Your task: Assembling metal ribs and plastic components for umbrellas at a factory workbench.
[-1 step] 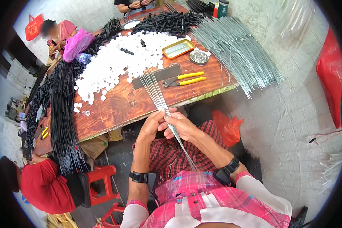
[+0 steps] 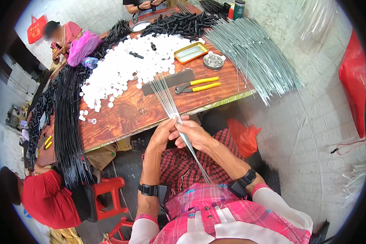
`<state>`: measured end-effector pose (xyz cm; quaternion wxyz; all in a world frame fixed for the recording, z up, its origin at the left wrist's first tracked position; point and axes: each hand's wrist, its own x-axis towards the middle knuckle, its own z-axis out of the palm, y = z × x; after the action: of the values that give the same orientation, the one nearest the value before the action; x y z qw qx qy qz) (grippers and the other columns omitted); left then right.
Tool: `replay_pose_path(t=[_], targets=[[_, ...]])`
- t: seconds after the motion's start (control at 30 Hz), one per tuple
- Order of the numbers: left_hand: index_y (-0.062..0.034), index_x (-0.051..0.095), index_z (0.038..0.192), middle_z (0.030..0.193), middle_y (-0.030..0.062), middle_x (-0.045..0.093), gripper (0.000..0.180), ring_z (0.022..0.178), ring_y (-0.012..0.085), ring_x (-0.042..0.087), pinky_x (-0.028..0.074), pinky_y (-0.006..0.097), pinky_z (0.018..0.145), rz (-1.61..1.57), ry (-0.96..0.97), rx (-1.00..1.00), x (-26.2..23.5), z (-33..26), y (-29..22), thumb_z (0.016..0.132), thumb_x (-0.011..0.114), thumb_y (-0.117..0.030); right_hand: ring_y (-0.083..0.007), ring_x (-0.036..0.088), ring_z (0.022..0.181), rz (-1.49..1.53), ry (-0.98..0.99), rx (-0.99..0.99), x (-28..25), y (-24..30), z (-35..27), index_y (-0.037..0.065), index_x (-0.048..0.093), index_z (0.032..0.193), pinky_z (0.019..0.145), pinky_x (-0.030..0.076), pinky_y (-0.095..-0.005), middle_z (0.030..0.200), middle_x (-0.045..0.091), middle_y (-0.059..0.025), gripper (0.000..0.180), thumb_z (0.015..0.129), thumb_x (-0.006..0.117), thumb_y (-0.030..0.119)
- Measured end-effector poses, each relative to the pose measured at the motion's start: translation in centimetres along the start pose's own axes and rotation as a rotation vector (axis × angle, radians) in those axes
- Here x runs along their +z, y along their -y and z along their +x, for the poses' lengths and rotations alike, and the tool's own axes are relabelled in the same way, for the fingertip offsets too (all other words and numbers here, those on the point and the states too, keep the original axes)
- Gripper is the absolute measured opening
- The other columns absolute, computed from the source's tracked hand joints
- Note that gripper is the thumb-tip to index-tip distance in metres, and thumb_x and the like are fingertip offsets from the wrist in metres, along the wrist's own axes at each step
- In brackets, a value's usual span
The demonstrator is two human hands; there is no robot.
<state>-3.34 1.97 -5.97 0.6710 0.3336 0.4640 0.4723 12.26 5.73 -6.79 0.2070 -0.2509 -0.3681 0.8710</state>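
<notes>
A fanned bundle of thin silvery wires (image 2: 167,101) runs from over the table edge down to my lap. My left hand (image 2: 163,134) is closed on the wires at their middle, thumb and fingers pinching them. My right hand (image 2: 194,135) grips the same bundle right beside it, thumb on top. The far wire ends spread over a dark flat bar (image 2: 179,77) on the wooden table (image 2: 126,118). Just right of the wires lie end-cutting pliers (image 2: 199,84) with yellow handles. The near wire ends narrow together above my checked clothing.
White round caps (image 2: 118,65) form a wide heap. Black tubes (image 2: 179,24), black wires (image 2: 67,118) and a silvery wire stack (image 2: 256,53) surround it. A yellow-rimmed tray (image 2: 191,52) and round tin (image 2: 213,61) stand behind the pliers. Co-workers sit left and far; a red stool (image 2: 110,195) is at left.
</notes>
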Motion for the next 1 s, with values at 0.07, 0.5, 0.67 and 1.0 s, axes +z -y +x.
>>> replay_pose_path(t=[0.07, 0.5, 0.67, 1.0], targets=[[0.006, 0.057, 0.126, 0.107, 0.0126, 0.066, 0.054, 0.089, 0.0151, 0.063, 0.051, 0.027, 0.08, 0.005, -0.022, 0.017, -0.2, -0.2, -0.2, 0.102, 0.043, -0.04, -0.0108, 0.066, 0.06, 0.0, 0.005, 0.009, 0.0, 0.5, 0.7, 0.001, 0.056, 0.115, 0.053, 0.057, -0.0232, 0.09, 0.069, -0.0099, 0.039, 0.1, 0.05, 0.037], [0.0043, 0.059, 0.124, 0.114, 0.0149, 0.067, 0.044, 0.103, 0.0215, 0.065, 0.049, 0.036, 0.096, 0.327, -0.295, 0.252, -1.3, -6.6, -2.7, 0.083, 0.072, -0.005, -0.0118, 0.064, 0.057, -0.11, 0.002, 0.049, 0.3, 1.2, -3.6, 0.001, 0.055, 0.11, 0.05, 0.055, -0.023, 0.081, 0.066, -0.0083, 0.032, 0.101, 0.05, 0.031], [-0.0011, 0.049, 0.136, 0.129, 0.0196, 0.058, 0.066, 0.124, 0.0322, 0.053, 0.04, 0.039, 0.104, 0.832, -0.148, 0.504, 1.0, -5.4, -1.5, 0.078, 0.073, -0.021, -0.0116, 0.062, 0.051, -0.11, 0.103, 0.053, 1.3, 2.5, -5.9, 0.002, 0.057, 0.105, 0.047, 0.053, -0.0233, 0.074, 0.065, -0.0075, 0.033, 0.1, 0.051, 0.034], [-0.0008, 0.057, 0.128, 0.112, 0.0117, 0.067, 0.047, 0.101, 0.0189, 0.066, 0.052, 0.031, 0.089, 0.371, 0.09, 0.393, 4.1, -5.3, 0.5, 0.09, 0.067, -0.028, -0.0147, 0.065, 0.056, -0.169, 0.216, 0.099, 2.8, 3.3, -8.2, 0.002, 0.057, 0.107, 0.05, 0.054, -0.0234, 0.078, 0.066, -0.0107, 0.037, 0.1, 0.05, 0.038]])
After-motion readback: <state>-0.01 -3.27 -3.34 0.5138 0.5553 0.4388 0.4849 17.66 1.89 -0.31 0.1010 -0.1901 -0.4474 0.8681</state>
